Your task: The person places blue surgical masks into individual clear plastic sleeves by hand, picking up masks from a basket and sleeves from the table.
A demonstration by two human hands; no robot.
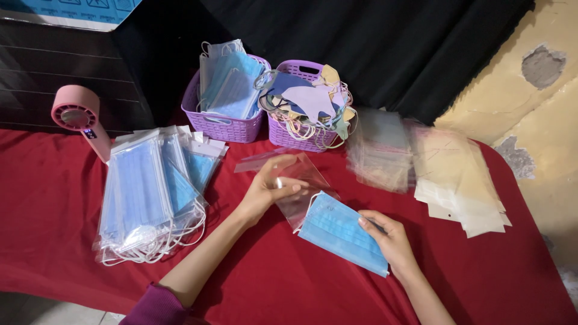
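My left hand point(270, 186) pinches the open end of a clear plastic bag point(301, 180) lying on the red tablecloth. My right hand point(388, 238) holds a blue surgical mask point(337, 232) by its right end. The mask's left end lies partly inside the bag's mouth. Both hands rest near the middle of the table.
A pile of bagged blue masks point(150, 192) lies at the left. Two purple baskets stand at the back, one with blue masks point(226, 96), one with coloured masks point(307, 105). Stacks of clear bags point(382, 150) and pale bags point(457, 180) lie right. A pink hand fan point(81, 117) stands far left.
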